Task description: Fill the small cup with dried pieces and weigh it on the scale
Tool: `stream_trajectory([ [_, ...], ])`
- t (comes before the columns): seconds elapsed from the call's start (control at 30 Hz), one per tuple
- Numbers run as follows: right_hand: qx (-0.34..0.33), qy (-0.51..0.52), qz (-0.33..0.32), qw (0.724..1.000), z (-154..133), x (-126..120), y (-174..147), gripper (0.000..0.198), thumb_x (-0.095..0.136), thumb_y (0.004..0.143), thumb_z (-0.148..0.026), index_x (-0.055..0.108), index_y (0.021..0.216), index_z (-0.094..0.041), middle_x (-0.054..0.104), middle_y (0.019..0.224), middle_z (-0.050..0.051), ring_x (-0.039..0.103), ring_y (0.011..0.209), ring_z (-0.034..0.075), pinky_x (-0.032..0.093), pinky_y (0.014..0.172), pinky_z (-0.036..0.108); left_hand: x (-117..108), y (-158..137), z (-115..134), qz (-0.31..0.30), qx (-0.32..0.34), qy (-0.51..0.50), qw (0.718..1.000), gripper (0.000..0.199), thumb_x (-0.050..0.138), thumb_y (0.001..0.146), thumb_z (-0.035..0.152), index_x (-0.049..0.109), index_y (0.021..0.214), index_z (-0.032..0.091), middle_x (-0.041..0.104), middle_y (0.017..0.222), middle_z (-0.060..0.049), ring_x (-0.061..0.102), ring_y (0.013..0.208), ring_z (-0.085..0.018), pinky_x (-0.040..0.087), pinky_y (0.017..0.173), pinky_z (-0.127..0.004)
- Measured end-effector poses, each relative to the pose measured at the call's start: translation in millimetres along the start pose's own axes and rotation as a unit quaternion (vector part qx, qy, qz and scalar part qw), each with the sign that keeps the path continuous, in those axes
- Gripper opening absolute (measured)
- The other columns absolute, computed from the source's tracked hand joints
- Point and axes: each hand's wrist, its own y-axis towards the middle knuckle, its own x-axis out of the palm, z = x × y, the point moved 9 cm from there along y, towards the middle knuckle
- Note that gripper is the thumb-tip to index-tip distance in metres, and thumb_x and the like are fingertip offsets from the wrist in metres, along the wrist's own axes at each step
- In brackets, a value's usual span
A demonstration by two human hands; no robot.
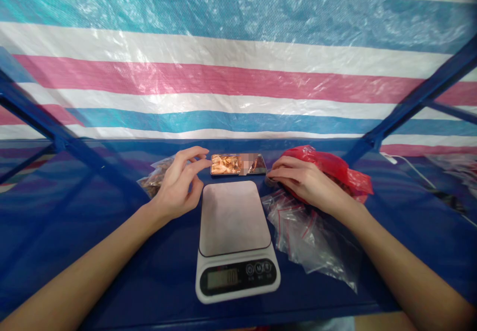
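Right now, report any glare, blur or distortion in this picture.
Head view: white glare streaks the striped sheet and glints on the clear bags; a pixelated patch hides part of the phone; digits on the scale display are faint; the top-right corner is dark; left hand and right hand look fairly sharp.

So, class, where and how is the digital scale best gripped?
Probably by the near corners of the white casing, left hand on one, right hand on the other, from the person's side. The digital scale lies flat, its casing extends past the weighing plate there, and clear zip-lock bags crowd its right edge farther back.
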Motion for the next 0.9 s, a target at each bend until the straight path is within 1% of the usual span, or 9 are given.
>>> stream_trajectory([
  [0.37, 0.007, 0.008, 0.006, 1.0, 4.5, 2.5, 0.8, 0.021, 0.059, 0.108, -0.019, 0.08, 0.103, -0.019, 0.074, 0.105, 0.009, 0.071, 0.094, 0.022, 0.056, 0.085, 0.033, -1.7, 0.9, -3.1, 0.005, -0.007, 0.003, 1.0, 0.054, 0.051, 0.086, -0.007, 0.057, 0.132, 0.02, 0.058, 0.137, -0.015, 0.065, 0.116, -0.025, 0.061, 0.094, -0.043],
  [0.7, 0.006, 0.004, 0.014, 1.0, 1.5, -4.7, 3.1, 0.024, 0.06, 0.106, -0.021, 0.08, 0.094, -0.021, 0.076, 0.097, 0.008, 0.071, 0.087, 0.022, 0.058, 0.081, 0.034, 0.0, -0.4, -5.3, 0.001, -0.018, 0.0, 1.0, 0.055, 0.051, 0.086, -0.006, 0.056, 0.133, 0.021, 0.058, 0.138, -0.014, 0.065, 0.117, -0.025, 0.061, 0.096, -0.045],
  [0.77, 0.009, 0.007, 0.017, 1.0, 1.8, -4.5, 3.2, 0.024, 0.059, 0.106, -0.02, 0.08, 0.094, -0.021, 0.076, 0.097, 0.008, 0.071, 0.088, 0.022, 0.058, 0.081, 0.034, 0.1, 0.0, -5.1, 0.0, -0.019, 0.001, 1.0, 0.056, 0.051, 0.085, -0.005, 0.056, 0.134, 0.022, 0.058, 0.138, -0.014, 0.065, 0.117, -0.025, 0.061, 0.097, -0.045],
  [0.9, 0.022, 0.007, 0.025, 0.999, 4.9, -3.0, 2.2, 0.023, 0.057, 0.107, -0.018, 0.079, 0.1, -0.019, 0.076, 0.099, 0.009, 0.072, 0.089, 0.022, 0.058, 0.083, 0.034, 0.3, 0.5, -4.7, -0.002, -0.02, -0.004, 1.0, 0.056, 0.051, 0.085, -0.005, 0.056, 0.133, 0.022, 0.058, 0.137, -0.014, 0.064, 0.117, -0.025, 0.06, 0.098, -0.045],
])
